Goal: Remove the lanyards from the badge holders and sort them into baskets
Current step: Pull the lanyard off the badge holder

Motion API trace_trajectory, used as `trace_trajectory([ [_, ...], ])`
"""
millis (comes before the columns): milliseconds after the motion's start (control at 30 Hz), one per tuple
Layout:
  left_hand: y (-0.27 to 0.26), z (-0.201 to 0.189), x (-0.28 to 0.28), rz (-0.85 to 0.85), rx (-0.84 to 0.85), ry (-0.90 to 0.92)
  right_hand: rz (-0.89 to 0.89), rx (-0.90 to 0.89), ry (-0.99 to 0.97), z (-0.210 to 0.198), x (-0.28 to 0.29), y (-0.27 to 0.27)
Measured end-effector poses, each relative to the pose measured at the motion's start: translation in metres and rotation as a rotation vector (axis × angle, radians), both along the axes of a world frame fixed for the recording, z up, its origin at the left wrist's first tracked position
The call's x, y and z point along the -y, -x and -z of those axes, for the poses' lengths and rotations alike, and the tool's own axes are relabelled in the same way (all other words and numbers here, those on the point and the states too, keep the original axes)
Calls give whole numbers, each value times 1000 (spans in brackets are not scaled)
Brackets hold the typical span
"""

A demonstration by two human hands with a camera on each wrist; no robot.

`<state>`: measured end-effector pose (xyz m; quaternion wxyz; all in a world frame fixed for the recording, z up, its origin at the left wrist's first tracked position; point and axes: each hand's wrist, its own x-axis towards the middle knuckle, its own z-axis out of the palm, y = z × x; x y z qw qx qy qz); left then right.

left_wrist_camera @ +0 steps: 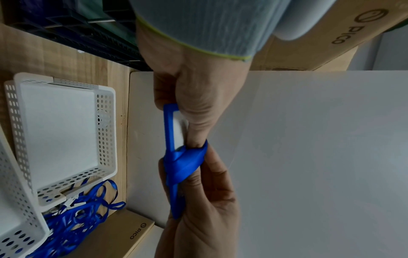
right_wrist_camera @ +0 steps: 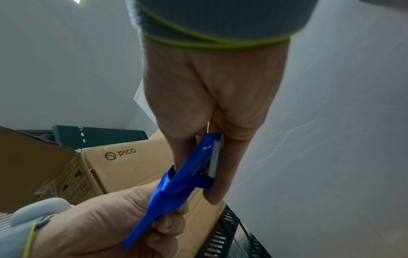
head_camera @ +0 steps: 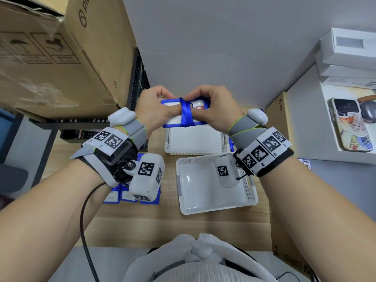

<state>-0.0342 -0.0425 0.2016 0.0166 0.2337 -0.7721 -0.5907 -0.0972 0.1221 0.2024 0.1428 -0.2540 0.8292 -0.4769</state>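
Note:
A blue badge holder (head_camera: 173,124) with a blue lanyard (head_camera: 185,115) wound round its middle is held in the air over the far white basket (head_camera: 195,150). My left hand (head_camera: 160,108) grips its left end and my right hand (head_camera: 205,107) grips its right end, both thumbs lying against the wrapped lanyard. In the left wrist view the lanyard (left_wrist_camera: 187,162) bunches on the holder's edge (left_wrist_camera: 169,125). The right wrist view shows the same wrap (right_wrist_camera: 170,188) on the holder (right_wrist_camera: 198,155). A near white basket (head_camera: 203,210) sits below my right wrist.
More blue badge holders (head_camera: 114,197) lie on the wooden table under my left wrist. Loose blue lanyards (left_wrist_camera: 73,218) are heaped beside the baskets. Big cardboard boxes (head_camera: 61,58) and a black crate (head_camera: 138,78) stand at left; a phone (head_camera: 350,127) and white boxes (head_camera: 345,53) at right.

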Motion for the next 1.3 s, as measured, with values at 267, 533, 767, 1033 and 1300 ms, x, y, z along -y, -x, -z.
trace_trajectory([
  [267, -4, -1, -1, 21, -10, -12, 21, -40, -124, -5, -2, 5],
  [533, -5, 0, 0, 113, 42, -77, -1, 64, -169, 0, -7, 6],
  [767, -8, 2, 1, 139, 68, -89, 54, 127, -98, 8, -11, 3],
  [1033, -8, 6, -2, 132, 108, -46, -49, 144, -112, 10, -7, -2],
  [1300, -10, 10, 0, 317, 117, -11, -27, 305, -132, 11, -8, -3],
])
